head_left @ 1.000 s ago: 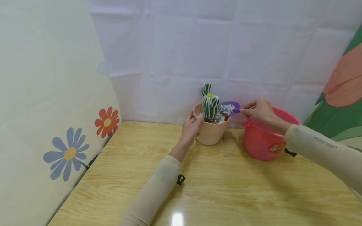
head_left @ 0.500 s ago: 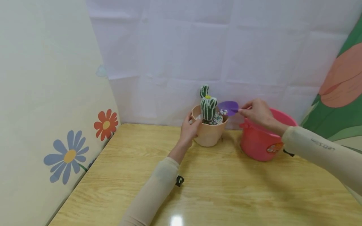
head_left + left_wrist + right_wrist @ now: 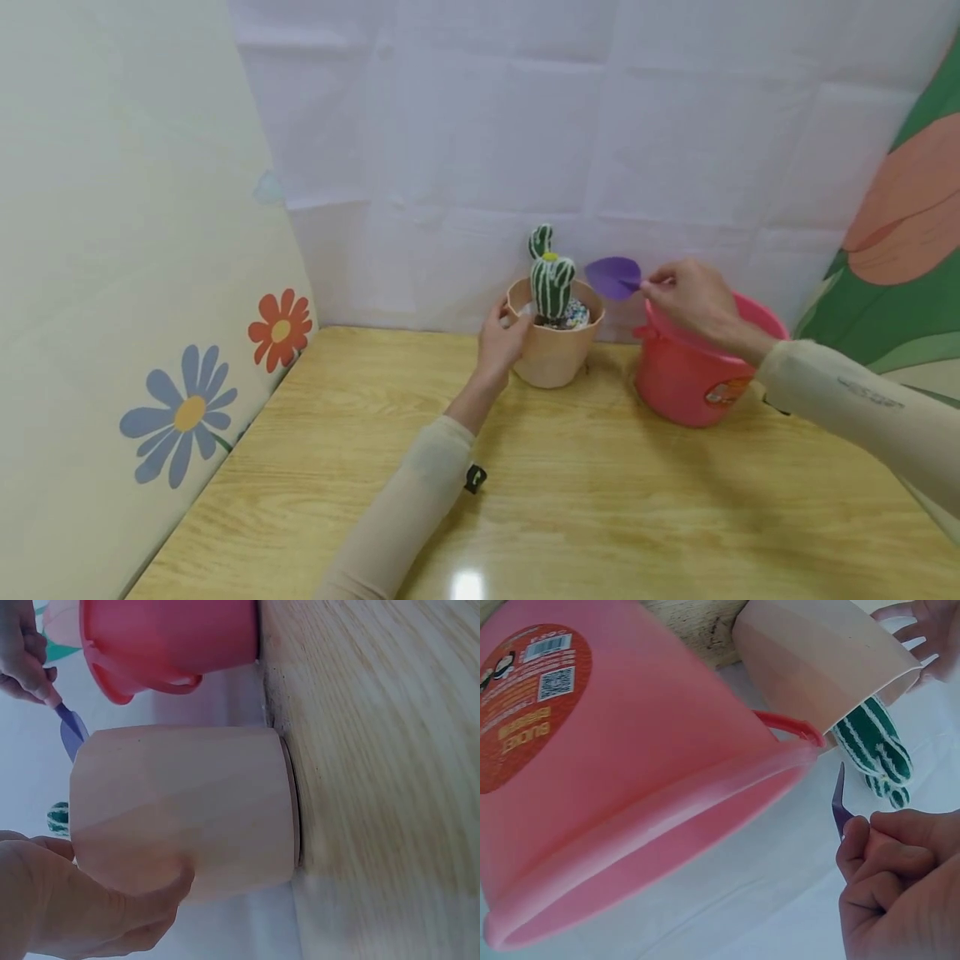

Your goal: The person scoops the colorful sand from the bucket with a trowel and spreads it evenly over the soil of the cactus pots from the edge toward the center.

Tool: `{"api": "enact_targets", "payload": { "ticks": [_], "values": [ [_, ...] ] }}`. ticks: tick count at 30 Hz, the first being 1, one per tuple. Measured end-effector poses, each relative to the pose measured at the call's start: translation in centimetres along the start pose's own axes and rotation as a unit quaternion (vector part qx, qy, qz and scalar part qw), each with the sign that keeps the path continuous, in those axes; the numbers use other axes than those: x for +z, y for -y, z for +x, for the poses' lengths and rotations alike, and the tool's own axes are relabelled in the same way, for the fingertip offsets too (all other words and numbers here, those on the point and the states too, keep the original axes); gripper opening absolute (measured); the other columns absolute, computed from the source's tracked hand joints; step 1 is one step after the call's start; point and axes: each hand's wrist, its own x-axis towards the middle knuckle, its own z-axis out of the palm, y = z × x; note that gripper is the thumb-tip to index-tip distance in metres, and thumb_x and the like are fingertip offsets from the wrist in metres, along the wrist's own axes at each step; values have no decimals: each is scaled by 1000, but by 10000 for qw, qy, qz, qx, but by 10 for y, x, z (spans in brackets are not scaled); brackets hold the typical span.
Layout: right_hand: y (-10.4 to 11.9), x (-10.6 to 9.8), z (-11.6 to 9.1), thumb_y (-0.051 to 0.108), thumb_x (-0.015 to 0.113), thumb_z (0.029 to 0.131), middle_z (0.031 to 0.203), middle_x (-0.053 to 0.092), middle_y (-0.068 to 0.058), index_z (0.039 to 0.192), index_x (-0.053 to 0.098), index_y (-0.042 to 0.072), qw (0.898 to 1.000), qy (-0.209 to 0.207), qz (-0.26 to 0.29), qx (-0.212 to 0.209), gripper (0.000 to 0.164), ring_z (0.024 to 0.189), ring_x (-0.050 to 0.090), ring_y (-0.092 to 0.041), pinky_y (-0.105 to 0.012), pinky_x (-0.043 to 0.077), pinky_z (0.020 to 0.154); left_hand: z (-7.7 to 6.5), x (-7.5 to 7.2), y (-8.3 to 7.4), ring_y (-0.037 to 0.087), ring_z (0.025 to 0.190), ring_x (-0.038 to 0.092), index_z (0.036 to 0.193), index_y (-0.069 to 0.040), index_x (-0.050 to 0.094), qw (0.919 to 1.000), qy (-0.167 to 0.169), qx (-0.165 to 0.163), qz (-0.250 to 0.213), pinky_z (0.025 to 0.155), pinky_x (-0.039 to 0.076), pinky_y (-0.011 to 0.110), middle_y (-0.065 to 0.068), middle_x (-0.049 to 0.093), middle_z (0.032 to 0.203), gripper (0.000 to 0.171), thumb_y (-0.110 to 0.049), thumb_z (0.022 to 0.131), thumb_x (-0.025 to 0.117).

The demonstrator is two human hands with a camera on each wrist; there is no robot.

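Observation:
In the head view a peach flower pot [image 3: 553,358] stands on the table against the back sheet. A green, white-striped toy cactus [image 3: 551,290] rises from it, with small multicoloured bits [image 3: 577,314] around its base. My left hand [image 3: 501,340] grips the pot's left side at the rim; the left wrist view shows the fingers [image 3: 154,904] along its wall. My right hand [image 3: 693,300] pinches the handle of a purple toy trowel [image 3: 615,277]. Its blade hovers just right of the pot's rim, turned over, with no bits visible on it.
A pink bucket [image 3: 678,383] stands right of the pot, under my right forearm; its carry handle [image 3: 180,686] hangs on the side facing the pot. The wooden table [image 3: 585,492] meets a white sheet [image 3: 465,142] behind and a flower-printed wall [image 3: 180,292] at left.
The trowel held bits one second ago; it tipped and they dropped into the pot beside the cactus. The right hand then drew the blade slightly up and right. The left hand kept its grip.

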Motion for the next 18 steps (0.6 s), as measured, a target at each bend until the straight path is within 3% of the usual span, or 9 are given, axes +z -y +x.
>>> {"api": "enact_targets", "payload": {
  "ticks": [7,15,18],
  "values": [
    [-9,-6,-11,16,70,95,100,74,-20,103,78,-3,9983,-402,-81,-406,22,95,70,-40,-53,54,84,-5,4,-5,35,127,50,147,-6,51,9979,-421,425,238,102,47,44,15,51,144,59,-22,93,68],
    [-17,-15,-25,16,72,95,95,75,-19,101,78,-3,9944,-808,-96,-674,20,85,71,-36,-51,57,75,-11,11,-13,33,118,53,129,-2,64,9832,-917,1532,392,98,47,44,14,57,130,41,-12,89,64],
    [-19,-18,-31,16,72,95,94,75,-17,102,78,-1,9928,-961,-6,-713,19,82,72,-32,-41,58,71,-15,14,-17,31,114,57,122,0,67,9778,-986,1842,178,97,48,45,14,60,125,32,-9,92,64]
  ]
}}
